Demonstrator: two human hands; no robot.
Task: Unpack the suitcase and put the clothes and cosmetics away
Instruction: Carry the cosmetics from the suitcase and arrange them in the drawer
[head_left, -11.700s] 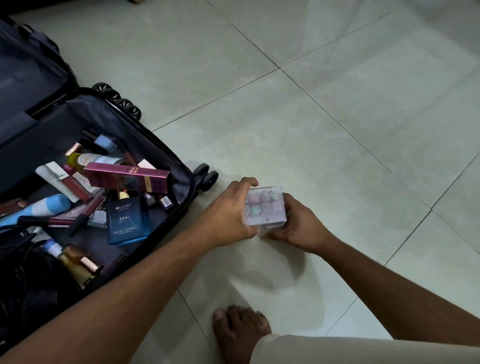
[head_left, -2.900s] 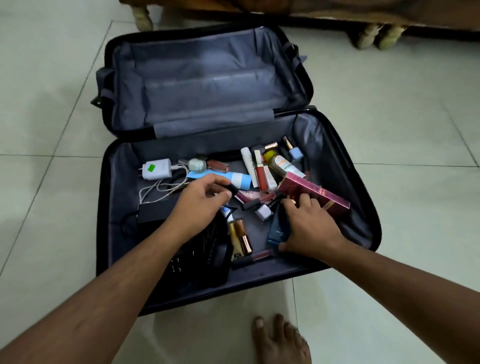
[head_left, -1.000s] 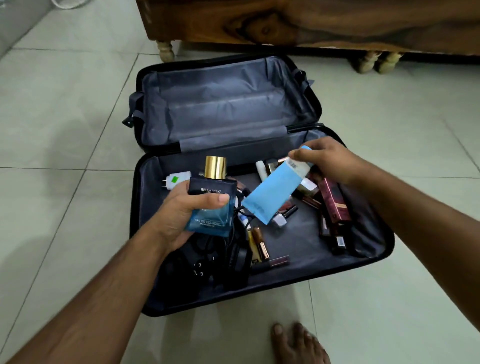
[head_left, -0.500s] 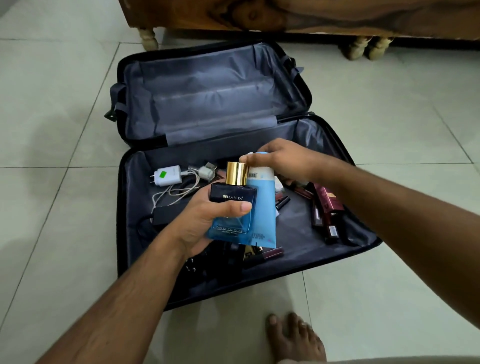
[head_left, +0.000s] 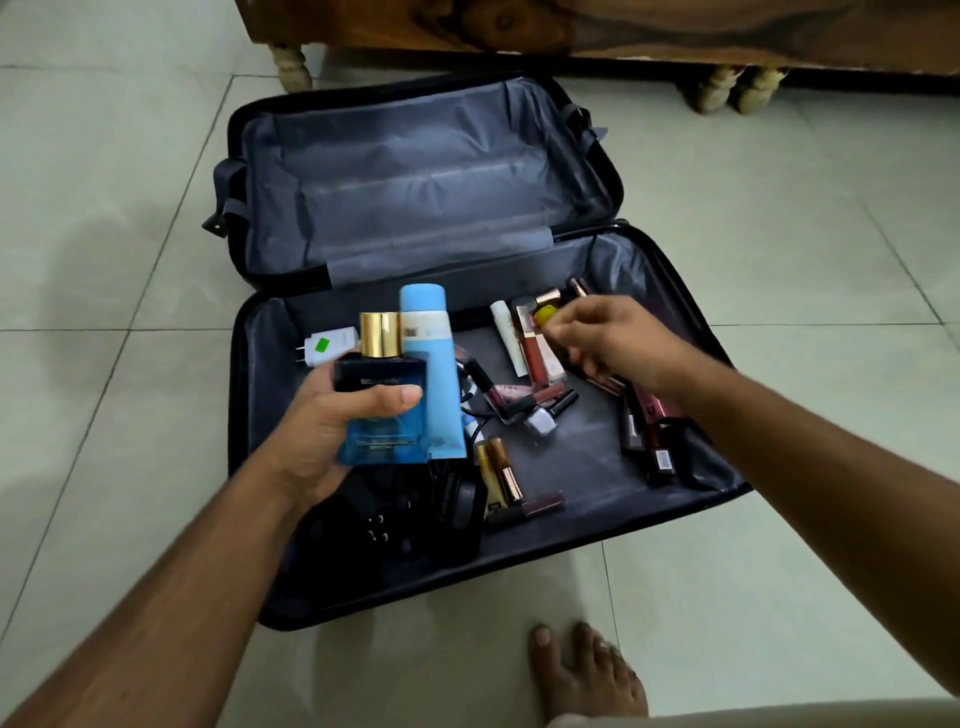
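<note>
I'm looking straight down on the open suitcase (head_left: 670, 512) lying flat on the tiled floor (head_left: 779, 260), lid half thrown back toward the wooden furniture (head_left: 571, 26) at the top of the view. My left hand (head_left: 332, 431) has a full grip: fingers wrapped behind and thumb pressed across the front of the blue perfume bottle (head_left: 382, 410) with its gold cap (head_left: 381, 333) standing upright, and the light blue tube (head_left: 434, 374) is held in that same grip, just to the right of the bottle and touching it, cap end up. My right hand (head_left: 613, 340) hovers over the far right part of the lower half, fingers loosely curled; it's motion-blurred, so I cannot tell whether the fingertips are actually pinching the yellow-capped bottle (head_left: 545, 313) right at their tips or only touching it. Between the two hands, on the grey lining, lie scattered lipsticks and glosses (head_left: 535, 353) and a small nail polish bottle (head_left: 543, 422). Below the right wrist sits a dark red carton (head_left: 657, 410). Just behind the left grip, a white charger (head_left: 327, 347) with a green sticker. Under the left hand, a black pouch (head_left: 415, 514). My bare foot (head_left: 582, 675) rests on the tile near the suitcase's front edge.
</note>
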